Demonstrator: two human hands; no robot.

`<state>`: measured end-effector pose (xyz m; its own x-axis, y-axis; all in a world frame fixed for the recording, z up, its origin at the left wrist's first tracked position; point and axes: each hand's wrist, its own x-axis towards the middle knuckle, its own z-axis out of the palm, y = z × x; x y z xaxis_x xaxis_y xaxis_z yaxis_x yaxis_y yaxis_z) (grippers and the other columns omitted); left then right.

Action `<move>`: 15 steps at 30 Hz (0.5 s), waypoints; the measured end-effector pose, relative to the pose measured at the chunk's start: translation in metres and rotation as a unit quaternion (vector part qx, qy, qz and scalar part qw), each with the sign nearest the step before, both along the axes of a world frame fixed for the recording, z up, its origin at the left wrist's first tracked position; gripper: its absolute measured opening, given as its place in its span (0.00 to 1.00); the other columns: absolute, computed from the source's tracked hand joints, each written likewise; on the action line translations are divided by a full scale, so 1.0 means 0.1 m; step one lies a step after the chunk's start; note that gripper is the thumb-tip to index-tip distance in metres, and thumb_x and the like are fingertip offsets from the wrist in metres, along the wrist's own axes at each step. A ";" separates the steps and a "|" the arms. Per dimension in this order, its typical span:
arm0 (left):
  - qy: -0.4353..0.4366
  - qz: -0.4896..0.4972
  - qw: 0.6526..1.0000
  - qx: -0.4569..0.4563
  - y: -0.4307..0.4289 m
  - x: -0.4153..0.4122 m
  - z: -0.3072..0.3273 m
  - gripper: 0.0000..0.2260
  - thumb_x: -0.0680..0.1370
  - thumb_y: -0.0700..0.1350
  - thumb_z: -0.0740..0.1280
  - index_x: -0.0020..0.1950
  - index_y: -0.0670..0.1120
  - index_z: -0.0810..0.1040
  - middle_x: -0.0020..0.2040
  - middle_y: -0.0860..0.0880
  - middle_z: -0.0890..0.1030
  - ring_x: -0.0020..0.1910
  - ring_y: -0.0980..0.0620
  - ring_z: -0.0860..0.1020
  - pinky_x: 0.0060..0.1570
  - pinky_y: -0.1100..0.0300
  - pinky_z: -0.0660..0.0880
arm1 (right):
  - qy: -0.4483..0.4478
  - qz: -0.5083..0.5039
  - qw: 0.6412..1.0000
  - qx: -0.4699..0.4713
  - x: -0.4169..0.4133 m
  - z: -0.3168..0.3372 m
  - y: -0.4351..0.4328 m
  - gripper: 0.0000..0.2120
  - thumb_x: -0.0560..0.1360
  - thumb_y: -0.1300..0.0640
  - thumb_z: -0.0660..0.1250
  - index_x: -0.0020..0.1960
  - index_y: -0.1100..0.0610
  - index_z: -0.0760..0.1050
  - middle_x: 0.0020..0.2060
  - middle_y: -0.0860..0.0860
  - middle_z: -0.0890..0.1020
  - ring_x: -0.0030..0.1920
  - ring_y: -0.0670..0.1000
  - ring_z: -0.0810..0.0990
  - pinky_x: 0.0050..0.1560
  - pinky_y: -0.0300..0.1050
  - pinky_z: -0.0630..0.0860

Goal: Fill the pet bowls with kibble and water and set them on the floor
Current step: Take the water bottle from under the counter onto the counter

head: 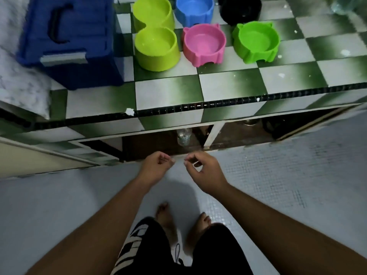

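Top edge crops round black glossy bowl (240, 10), blue plastic bowl (194, 10) and dark-blue lidded plastic bin (69, 36) at back of green-and-white checkered tiled worktop (228, 86). Clear blurred object (345, 4) at worktop's far right corner: unidentifiable. Clear plastic bottle (184, 136) under worktop lip, top hidden. Dark items (256, 123) beneath worktop too dim to tell.

Green-and-white checkered tile counter (228, 86) with black edge trim, beyond both the left hand (156, 165) and the right hand (200, 169). On it, beyond and to the left of the left hand: dark blue plastic lidded bin (79, 36), with a lime-yellow plastic double bowl (156, 48) just beside it. Beyond the right hand: pink plastic eared bowl (204, 44) and bright green plastic eared bowl (256, 41) nearer, light blue plastic bowl (194, 10) and glossy black bowl (240, 9) farther back.
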<state>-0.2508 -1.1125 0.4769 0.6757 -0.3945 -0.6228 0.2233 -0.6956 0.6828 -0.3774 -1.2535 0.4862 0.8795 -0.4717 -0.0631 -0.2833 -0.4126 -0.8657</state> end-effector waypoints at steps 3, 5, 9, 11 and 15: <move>-0.005 -0.028 0.999 0.028 -0.14 0.18 -0.69 0.11 0.78 0.51 0.73 0.54 0.45 0.80 0.48 0.45 0.83 0.44 0.49 0.79 0.41 0.58 0.76 | 0.065 -0.047 0.995 0.060 0.09 -0.67 -0.18 0.03 0.76 0.54 0.71 0.45 0.48 0.78 0.41 0.44 0.82 0.44 0.44 0.81 0.47 0.52 0.80; -0.013 -0.035 0.999 0.038 -0.23 0.33 -1.19 0.14 0.76 0.54 0.74 0.55 0.47 0.79 0.47 0.47 0.83 0.44 0.50 0.80 0.42 0.58 0.75 | 0.088 -0.070 0.990 0.084 0.27 -1.11 -0.33 0.04 0.75 0.53 0.72 0.45 0.51 0.78 0.40 0.46 0.83 0.43 0.46 0.82 0.50 0.53 0.80; -0.006 -0.043 0.998 0.035 -0.50 0.65 -2.27 0.23 0.74 0.52 0.78 0.62 0.45 0.75 0.49 0.45 0.81 0.44 0.49 0.79 0.47 0.57 0.74 | 0.057 -0.108 0.987 0.100 0.84 -1.96 -0.67 0.17 0.69 0.45 0.74 0.51 0.52 0.74 0.45 0.51 0.83 0.47 0.51 0.82 0.55 0.56 0.79; 0.002 -0.040 0.999 0.021 -0.65 0.83 -2.77 0.29 0.74 0.50 0.78 0.69 0.43 0.70 0.57 0.42 0.78 0.51 0.49 0.78 0.52 0.57 0.73 | 0.026 -0.114 0.987 0.112 1.14 -2.24 -0.81 0.25 0.69 0.44 0.76 0.59 0.51 0.70 0.54 0.49 0.80 0.55 0.47 0.79 0.62 0.52 0.77; 0.011 -0.038 0.998 -0.046 -0.97 1.16 -3.42 0.35 0.73 0.53 0.78 0.75 0.46 0.68 0.64 0.47 0.78 0.55 0.53 0.78 0.59 0.56 0.74 | 0.077 -0.098 0.990 0.072 1.58 -2.87 -1.10 0.49 0.65 0.28 0.71 0.75 0.56 0.61 0.72 0.50 0.68 0.70 0.48 0.68 0.73 0.47 0.65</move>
